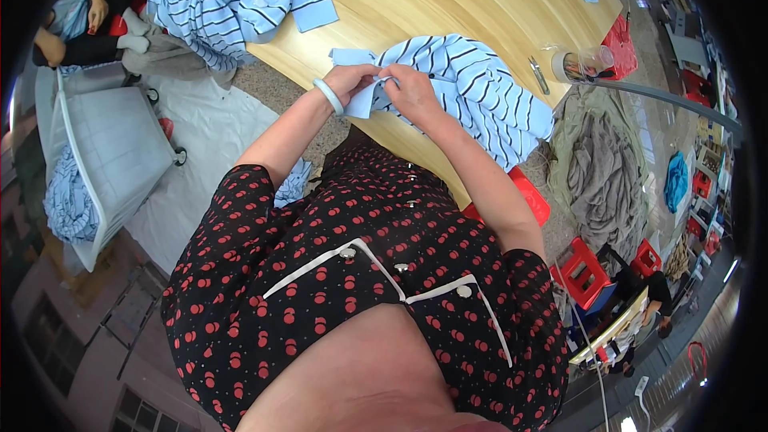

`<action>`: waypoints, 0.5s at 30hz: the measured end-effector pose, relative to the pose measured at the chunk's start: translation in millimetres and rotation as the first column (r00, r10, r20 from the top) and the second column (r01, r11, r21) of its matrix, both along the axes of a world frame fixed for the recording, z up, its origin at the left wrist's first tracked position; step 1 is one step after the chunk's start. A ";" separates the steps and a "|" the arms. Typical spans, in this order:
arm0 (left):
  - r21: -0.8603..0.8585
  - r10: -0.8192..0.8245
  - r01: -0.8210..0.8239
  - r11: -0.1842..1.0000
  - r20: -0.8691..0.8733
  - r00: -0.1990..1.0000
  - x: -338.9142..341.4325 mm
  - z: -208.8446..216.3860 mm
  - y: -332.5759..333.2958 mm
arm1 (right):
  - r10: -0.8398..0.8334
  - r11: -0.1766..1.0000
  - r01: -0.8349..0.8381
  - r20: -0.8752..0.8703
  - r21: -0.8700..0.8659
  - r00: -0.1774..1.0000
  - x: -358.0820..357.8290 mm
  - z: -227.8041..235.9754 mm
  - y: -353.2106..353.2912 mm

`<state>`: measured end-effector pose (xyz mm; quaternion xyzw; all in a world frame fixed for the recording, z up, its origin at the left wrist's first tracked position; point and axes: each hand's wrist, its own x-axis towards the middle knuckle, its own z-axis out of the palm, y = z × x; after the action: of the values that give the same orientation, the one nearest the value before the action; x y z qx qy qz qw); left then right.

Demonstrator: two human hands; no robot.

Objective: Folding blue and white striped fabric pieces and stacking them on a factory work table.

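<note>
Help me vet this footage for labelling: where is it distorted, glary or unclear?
Head view: fisheye bows the grey bar at right, corners fall to black; head view: a bright strip glares at far right; head view: striped garment, left hand and right hand look well lit, fairly sharp, though detail between them is too small to tell.

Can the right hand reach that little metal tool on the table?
Probably, after letting go: the right hand is pinching the striped cloth, whose heap lies between, but the metal tool itself looks uncovered.
</note>
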<state>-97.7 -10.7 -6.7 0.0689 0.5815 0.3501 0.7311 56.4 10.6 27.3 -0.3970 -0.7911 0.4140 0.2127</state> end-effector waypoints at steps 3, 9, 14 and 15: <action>0.003 0.022 -0.022 1.000 0.012 1.000 -1.1 -7.9 0.4 | -0.017 1.000 0.017 0.006 -0.009 1.000 -0.9 -0.1 -0.4; 0.056 0.055 -0.059 0.997 0.058 0.997 3.6 -6.5 0.3 | -0.070 0.997 0.070 0.002 0.035 0.998 -3.3 -3.5 -2.1; -0.038 0.174 -0.176 0.984 -0.049 0.984 17.4 -4.7 -4.2 | -0.131 0.990 0.133 0.056 -0.045 0.990 -7.4 -5.3 -2.1; -0.037 0.173 -0.175 0.984 -0.048 0.984 18.7 -4.7 -4.8 | -0.131 0.990 0.134 0.057 -0.044 0.990 -7.9 -4.7 -1.6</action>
<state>-79.0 -15.5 -11.4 0.0105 0.6086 0.3991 0.6857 48.6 9.0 22.6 -0.4647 -0.7582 0.4071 0.2088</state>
